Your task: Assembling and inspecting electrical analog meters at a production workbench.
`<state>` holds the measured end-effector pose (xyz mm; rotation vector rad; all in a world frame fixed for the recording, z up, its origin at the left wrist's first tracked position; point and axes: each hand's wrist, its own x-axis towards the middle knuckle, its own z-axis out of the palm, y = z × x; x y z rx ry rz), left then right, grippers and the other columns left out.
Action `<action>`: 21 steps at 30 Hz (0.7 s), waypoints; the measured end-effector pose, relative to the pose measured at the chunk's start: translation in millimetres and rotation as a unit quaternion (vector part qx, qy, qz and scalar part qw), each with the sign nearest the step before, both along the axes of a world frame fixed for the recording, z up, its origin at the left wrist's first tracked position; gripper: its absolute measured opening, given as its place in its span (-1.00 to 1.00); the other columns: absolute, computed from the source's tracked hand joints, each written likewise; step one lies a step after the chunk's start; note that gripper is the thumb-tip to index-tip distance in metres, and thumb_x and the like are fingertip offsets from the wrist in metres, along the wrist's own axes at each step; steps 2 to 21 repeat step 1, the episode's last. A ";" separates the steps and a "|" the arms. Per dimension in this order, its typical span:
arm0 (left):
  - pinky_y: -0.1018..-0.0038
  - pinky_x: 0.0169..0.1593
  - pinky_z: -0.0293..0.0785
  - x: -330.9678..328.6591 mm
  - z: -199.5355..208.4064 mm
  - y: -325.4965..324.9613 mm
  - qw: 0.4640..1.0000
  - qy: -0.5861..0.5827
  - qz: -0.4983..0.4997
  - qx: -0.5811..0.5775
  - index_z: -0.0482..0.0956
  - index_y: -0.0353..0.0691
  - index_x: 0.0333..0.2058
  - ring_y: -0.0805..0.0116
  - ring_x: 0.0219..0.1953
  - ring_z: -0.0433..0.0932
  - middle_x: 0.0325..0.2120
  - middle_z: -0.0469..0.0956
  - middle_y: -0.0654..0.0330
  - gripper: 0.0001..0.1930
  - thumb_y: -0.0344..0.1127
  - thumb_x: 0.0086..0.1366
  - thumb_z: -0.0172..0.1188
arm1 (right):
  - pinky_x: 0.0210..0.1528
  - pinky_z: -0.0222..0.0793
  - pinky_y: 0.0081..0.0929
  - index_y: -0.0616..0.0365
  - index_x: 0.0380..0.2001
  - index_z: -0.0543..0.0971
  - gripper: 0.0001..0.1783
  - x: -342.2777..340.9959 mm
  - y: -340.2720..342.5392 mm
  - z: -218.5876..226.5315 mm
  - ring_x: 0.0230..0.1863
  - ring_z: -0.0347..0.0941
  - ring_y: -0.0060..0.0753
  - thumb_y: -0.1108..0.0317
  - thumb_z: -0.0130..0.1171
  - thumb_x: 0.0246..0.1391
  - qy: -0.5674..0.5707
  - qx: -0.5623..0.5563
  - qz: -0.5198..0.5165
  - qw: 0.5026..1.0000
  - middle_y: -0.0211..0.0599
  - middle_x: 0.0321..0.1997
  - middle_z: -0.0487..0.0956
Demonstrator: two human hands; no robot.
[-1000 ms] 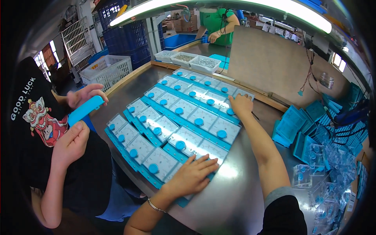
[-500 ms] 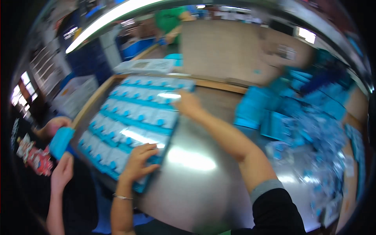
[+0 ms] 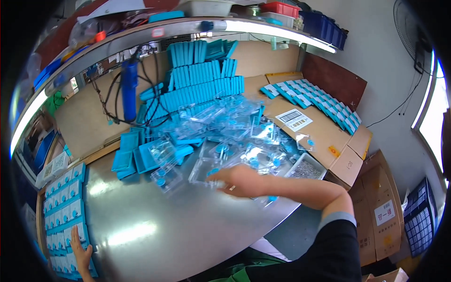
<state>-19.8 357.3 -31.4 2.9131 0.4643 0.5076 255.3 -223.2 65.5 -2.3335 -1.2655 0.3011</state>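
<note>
My right hand point(image 3: 242, 181) reaches over the near edge of a heap of clear plastic covers point(image 3: 216, 115) with blue round knobs. Its fingers are curled together at a clear cover point(image 3: 199, 171); blur hides what is between them. At the far left, my left hand point(image 3: 81, 251) lies open, fingers stretched, against the rows of blue boxes with clear lids point(image 3: 63, 216). Another loose clear cover point(image 3: 167, 181) lies left of the right hand. Open blue trays point(image 3: 124, 157) sit behind it, tumbled together.
Blue trays stand stacked in rows point(image 3: 202, 75) behind the heap. A white bin of small parts point(image 3: 307, 168) sits to the right, beside a cardboard sheet point(image 3: 324, 145) bearing more finished-looking boxes point(image 3: 319, 101). A blue tool point(image 3: 129, 89) hangs with black cables above the metal table point(image 3: 141, 207).
My view has swung right. My right hand has gone from the boxes to the clear covers. My left hand stays at the boxes. The co-worker's hands are out of view.
</note>
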 end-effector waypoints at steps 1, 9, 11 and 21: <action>0.21 0.33 -0.11 5.4 2.9 -18.8 0.999 -0.042 0.003 0.033 0.10 -0.20 0.26 0.02 0.31 0.05 0.25 0.13 0.01 -0.10 -0.51 -0.22 0.08 | -0.14 0.46 -0.30 0.08 0.11 0.38 -0.43 -0.9 -12.6 3.2 -0.08 0.52 -0.15 0.29 0.17 -0.04 -0.002 0.002 -0.002 1.000 -0.09 0.09 0.45; 0.21 0.33 -0.11 5.4 2.9 -18.8 0.999 -0.042 0.003 0.033 0.10 -0.20 0.26 0.02 0.31 0.05 0.25 0.13 0.01 -0.10 -0.51 -0.22 0.08 | -0.14 0.46 -0.30 0.08 0.11 0.38 -0.43 -0.9 -12.6 3.2 -0.08 0.52 -0.15 0.29 0.17 -0.04 -0.002 0.002 -0.002 1.000 -0.09 0.09 0.45; 0.21 0.33 -0.11 5.4 2.9 -18.8 0.999 -0.042 0.003 0.033 0.10 -0.20 0.26 0.02 0.31 0.05 0.25 0.13 0.01 -0.10 -0.51 -0.22 0.08 | -0.14 0.46 -0.30 0.08 0.11 0.38 -0.43 -0.9 -12.6 3.2 -0.08 0.52 -0.15 0.29 0.17 -0.04 -0.002 0.002 -0.002 1.000 -0.09 0.09 0.45; 0.21 0.33 -0.11 5.4 2.9 -18.8 0.999 -0.042 0.003 0.033 0.10 -0.20 0.26 0.02 0.31 0.05 0.25 0.13 0.01 -0.10 -0.51 -0.22 0.08 | -0.14 0.46 -0.30 0.08 0.11 0.38 -0.43 -0.9 -12.6 3.2 -0.08 0.52 -0.15 0.29 0.17 -0.04 -0.002 0.002 -0.002 1.000 -0.09 0.09 0.45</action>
